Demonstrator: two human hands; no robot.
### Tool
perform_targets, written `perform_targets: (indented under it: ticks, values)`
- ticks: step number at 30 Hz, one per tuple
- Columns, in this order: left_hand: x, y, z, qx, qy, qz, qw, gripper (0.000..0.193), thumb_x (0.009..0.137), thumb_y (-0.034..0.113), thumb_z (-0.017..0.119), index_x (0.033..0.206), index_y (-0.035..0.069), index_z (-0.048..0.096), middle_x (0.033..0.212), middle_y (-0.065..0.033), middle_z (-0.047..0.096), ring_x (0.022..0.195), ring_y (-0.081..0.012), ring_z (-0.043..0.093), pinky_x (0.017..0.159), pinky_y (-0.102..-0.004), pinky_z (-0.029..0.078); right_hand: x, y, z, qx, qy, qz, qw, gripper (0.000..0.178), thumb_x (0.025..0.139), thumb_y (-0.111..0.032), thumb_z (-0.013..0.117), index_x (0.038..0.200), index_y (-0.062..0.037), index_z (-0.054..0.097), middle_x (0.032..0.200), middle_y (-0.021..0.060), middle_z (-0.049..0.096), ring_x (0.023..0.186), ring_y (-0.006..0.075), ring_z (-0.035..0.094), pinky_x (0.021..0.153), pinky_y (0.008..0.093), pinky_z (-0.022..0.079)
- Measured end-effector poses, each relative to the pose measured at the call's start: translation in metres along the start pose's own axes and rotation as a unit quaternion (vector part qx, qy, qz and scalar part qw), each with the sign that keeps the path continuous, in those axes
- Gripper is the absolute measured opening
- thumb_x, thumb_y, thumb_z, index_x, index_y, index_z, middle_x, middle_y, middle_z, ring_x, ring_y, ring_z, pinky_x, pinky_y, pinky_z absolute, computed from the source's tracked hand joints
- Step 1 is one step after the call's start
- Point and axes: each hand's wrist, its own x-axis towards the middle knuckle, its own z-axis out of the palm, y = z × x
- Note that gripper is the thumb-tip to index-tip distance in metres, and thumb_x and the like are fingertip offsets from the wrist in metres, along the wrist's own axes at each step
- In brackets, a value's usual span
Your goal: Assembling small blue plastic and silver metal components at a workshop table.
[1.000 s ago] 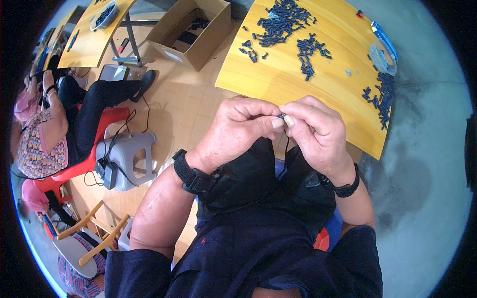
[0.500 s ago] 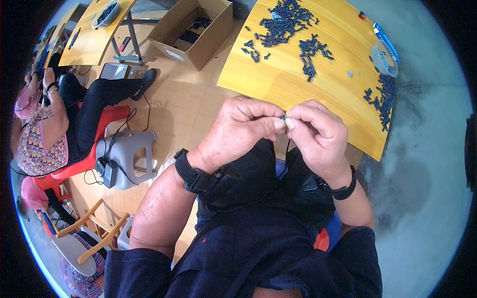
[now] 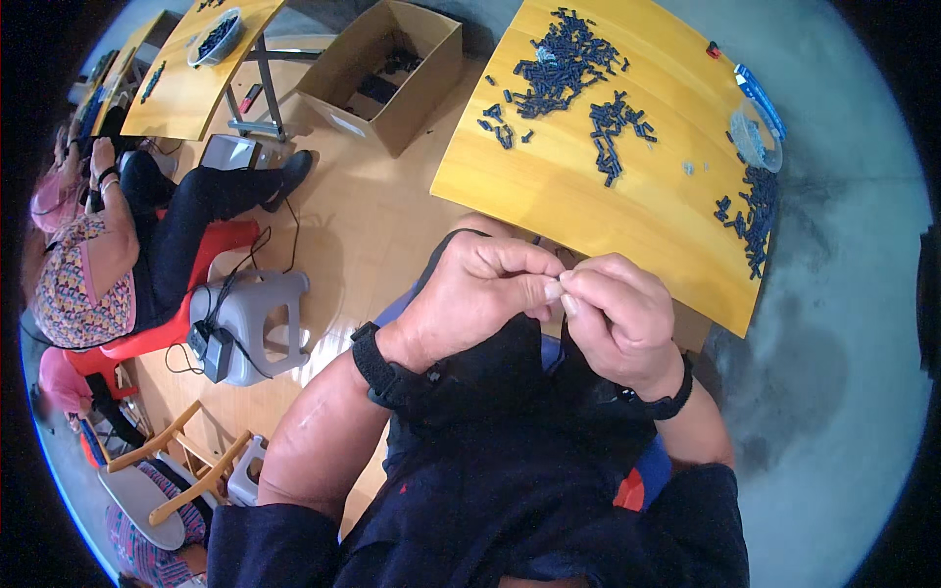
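Observation:
My left hand (image 3: 487,284) and my right hand (image 3: 620,314) meet over my lap, just off the near edge of the yellow wooden table (image 3: 529,206). Both are closed, thumb and fingertips pinched together at one spot. The fingers hide nearly all of the tiny dark piece between them. Beyond my hands lies a large pile of small black cylindrical parts (image 3: 564,73), with a smaller cluster (image 3: 610,132) nearer to me. Another heap of black parts (image 3: 753,220) lies along the table's right edge.
A clear plastic bowl (image 3: 755,142) and a blue-and-white box (image 3: 760,98) stand at the table's right edge. Left of the table, a cardboard box (image 3: 412,113) holds dark pieces. A grey stool (image 3: 260,318) with cables and a seated person (image 3: 98,255) are further left.
My joined hands have dropped slightly toward my body, and the table sits a little lower in the picture. The dark piece at my fingertips is now more covered.

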Motion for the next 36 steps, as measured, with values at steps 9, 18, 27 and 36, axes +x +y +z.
perform_targets:
  ticks: [9, 18, 27, 36]
  values:
    - [0.001, 0.005, 0.001, 0.004, 0.002, 0.001, 1.000, 0.007, 0.085, 0.001, 0.064, 0.086, -0.005, 0.068, 0.072, -0.0046, 0.066, 0.065, -0.0081, 0.061, 0.061, -0.0220, 0.050, 0.012, 0.013, -0.014, 0.176, -0.085, 0.145, 0.970, 0.007, 0.080, 0.001, 0.062, 0.087, 0.0014, 0.064, 0.071, 0.0079, 0.061, 0.059, 0.0130, 0.058, 0.051, 0.0258, 0.044]
    - [-0.001, 0.009, 0.001, -0.016, -0.009, -0.025, 1.000, 0.006, 0.087, 0.002, 0.062, 0.090, -0.002, 0.066, 0.077, -0.0023, 0.064, 0.070, -0.0076, 0.060, 0.065, -0.0221, 0.049, 0.064, 0.143, 0.008, -0.168, -0.072, 0.056, 0.982, 0.015, 0.086, -0.007, 0.055, 0.092, 0.0000, 0.066, 0.080, 0.0168, 0.063, 0.070, 0.0311, 0.062, 0.065, 0.0381, 0.049]
    - [-0.001, 0.001, -0.001, 0.021, -0.008, -0.048, 0.999, 0.005, 0.087, 0.001, 0.062, 0.087, -0.002, 0.065, 0.075, 0.0009, 0.063, 0.070, -0.0047, 0.055, 0.065, -0.0217, 0.046, 0.095, 0.175, 0.029, -0.221, -0.129, 0.039, 0.966, 0.019, 0.087, -0.012, 0.052, 0.096, -0.0055, 0.067, 0.084, 0.0176, 0.062, 0.080, 0.0373, 0.060, 0.073, 0.0448, 0.049]
    - [0.001, -0.001, -0.003, 0.085, 0.010, -0.048, 0.995, 0.006, 0.085, 0.002, 0.062, 0.087, -0.002, 0.066, 0.073, -0.0026, 0.063, 0.069, -0.0076, 0.057, 0.065, -0.0228, 0.048, 0.093, 0.179, 0.026, -0.251, -0.164, 0.080, 0.951, 0.016, 0.086, -0.014, 0.055, 0.090, -0.0050, 0.067, 0.084, 0.0168, 0.062, 0.082, 0.0366, 0.061, 0.074, 0.0455, 0.049]
